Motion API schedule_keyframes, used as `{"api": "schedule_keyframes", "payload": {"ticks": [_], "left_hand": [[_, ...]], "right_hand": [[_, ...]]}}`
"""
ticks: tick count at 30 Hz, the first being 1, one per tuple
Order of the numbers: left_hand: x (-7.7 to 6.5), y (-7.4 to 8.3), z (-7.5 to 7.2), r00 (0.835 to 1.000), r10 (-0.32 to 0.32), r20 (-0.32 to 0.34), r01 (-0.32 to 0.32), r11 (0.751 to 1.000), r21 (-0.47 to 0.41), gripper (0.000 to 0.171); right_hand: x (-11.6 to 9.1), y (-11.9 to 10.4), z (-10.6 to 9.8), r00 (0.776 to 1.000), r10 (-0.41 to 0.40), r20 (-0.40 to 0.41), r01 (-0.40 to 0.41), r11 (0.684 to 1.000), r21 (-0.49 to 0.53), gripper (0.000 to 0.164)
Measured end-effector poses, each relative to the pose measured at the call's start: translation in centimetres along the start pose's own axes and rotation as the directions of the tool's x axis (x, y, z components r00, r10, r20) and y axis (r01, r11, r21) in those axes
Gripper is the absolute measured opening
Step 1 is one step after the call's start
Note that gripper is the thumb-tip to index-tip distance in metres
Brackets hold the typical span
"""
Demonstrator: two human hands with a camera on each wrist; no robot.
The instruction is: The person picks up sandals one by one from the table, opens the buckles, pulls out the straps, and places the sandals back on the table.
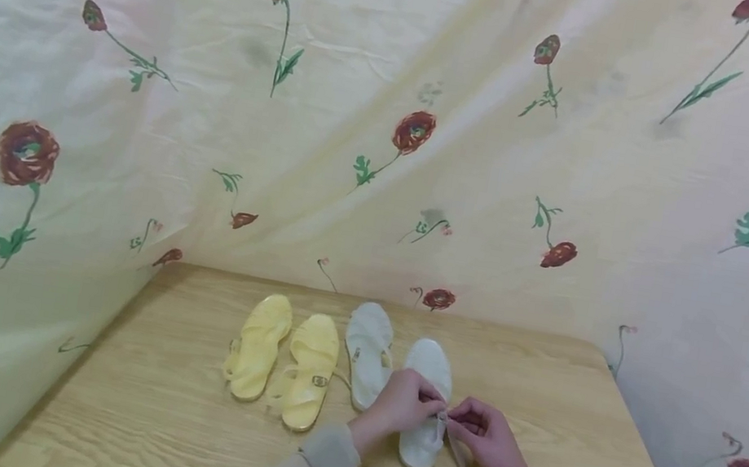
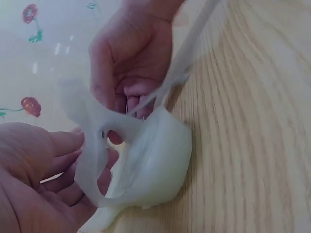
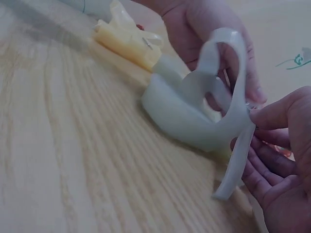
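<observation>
A white sandal [image 1: 423, 444] lies on the wooden table, toe toward the back wall. My left hand [image 1: 403, 404] pinches its strap near the buckle [image 1: 442, 417]. From the other side my right hand [image 1: 487, 438] pinches the same ankle strap [image 3: 235, 165], whose loose end hangs below the fingers in the right wrist view. The heel cup [image 2: 165, 160] stands upright between the hands in the left wrist view. To the left lies a second white sandal [image 1: 369, 340], its lower part close to my left wrist.
Two yellow sandals, one at the far left [image 1: 263, 339] and one beside it [image 1: 316, 348], lie left of the white pair. Behind the wooden table [image 1: 163, 429] hangs a flowered cloth [image 1: 338, 95], which also runs down both sides.
</observation>
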State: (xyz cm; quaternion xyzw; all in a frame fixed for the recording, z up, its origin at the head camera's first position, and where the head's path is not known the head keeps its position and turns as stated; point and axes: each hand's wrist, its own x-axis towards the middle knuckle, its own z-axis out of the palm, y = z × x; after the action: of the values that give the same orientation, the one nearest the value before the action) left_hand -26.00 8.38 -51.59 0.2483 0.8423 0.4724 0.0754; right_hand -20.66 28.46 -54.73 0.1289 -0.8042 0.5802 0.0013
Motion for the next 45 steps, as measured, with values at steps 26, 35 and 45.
{"api": "schedule_keyframes", "payload": {"ticks": [26, 35, 45], "left_hand": [[-0.2, 0.8, -0.5, 0.998, -0.055, 0.018, 0.055, 0.998, -0.004, 0.010], [0.0, 1.2, -0.1, 0.999, -0.036, -0.031, 0.038, 0.998, 0.047, 0.010], [0.1, 1.2, 0.0, 0.999, -0.047, 0.012, 0.045, 0.989, 0.143, 0.008]], "right_hand": [[0.3, 0.2, 0.4, 0.999, 0.032, 0.010, -0.032, 0.999, 0.035, 0.017], [0.2, 0.4, 0.4, 0.999, 0.048, -0.020, -0.048, 0.998, 0.034, 0.025], [-0.1, 0.1, 0.7, 0.999, 0.045, -0.016, -0.044, 0.998, 0.036, 0.026]]}}
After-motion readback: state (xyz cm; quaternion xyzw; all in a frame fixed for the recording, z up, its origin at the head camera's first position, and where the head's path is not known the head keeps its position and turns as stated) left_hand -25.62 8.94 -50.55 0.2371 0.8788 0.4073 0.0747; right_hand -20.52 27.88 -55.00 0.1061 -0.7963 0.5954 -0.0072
